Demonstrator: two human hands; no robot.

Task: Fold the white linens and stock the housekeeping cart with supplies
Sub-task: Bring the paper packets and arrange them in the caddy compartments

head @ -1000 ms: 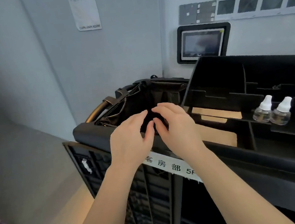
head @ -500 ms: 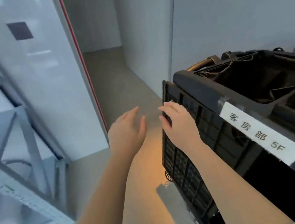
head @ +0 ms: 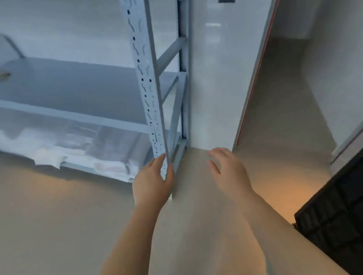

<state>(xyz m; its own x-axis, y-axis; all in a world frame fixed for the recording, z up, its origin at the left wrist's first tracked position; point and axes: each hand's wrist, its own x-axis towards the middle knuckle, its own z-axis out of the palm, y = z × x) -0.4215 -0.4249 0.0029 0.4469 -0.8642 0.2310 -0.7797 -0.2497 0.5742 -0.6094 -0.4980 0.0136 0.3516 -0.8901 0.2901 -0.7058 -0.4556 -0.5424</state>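
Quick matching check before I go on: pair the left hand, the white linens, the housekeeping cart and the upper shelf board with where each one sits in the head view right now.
Things:
1. left hand
2. white linens
3. housekeeping cart
4. upper shelf board

Places:
A. bottom right corner of the view
B. lowest level of the rack, near the floor
C. in front of the foot of the rack's slotted post
D. left of the slotted post, above the linens

Pairs: 1-C, 2-B, 3-A, 4-D
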